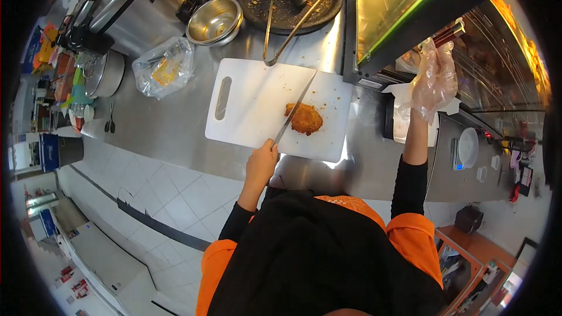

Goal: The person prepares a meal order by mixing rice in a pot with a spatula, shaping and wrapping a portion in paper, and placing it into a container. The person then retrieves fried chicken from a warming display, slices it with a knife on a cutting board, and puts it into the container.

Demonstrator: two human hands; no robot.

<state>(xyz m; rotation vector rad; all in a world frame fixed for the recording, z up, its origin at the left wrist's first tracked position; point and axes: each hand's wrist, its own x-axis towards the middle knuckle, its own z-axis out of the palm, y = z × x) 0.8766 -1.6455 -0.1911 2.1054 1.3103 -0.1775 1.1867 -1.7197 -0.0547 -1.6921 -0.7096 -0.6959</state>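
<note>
My left hand (261, 165) is closed round the handle of a long kitchen knife (301, 97). The blade slants across a piece of brown breaded fried chicken (307, 119), which lies on a white cutting board (243, 123) among scattered crumbs. Farther right, my right hand (434, 79), in a loose clear plastic glove, reaches up to the glass display case (404, 6). Its fingers look stretched out beside a dark reddish bar-like thing (448, 34); whether they touch it is unclear. Below that hand is a paper-lined box (404, 129).
Metal tongs (287, 44) lean on a dark round pan (257, 9) behind the board. Steel bowls (215, 22), a plastic bag with crumbs (167, 70) and a large Miyako cooker (140, 11) stand on the left. A scale (466, 149) sits at the far right.
</note>
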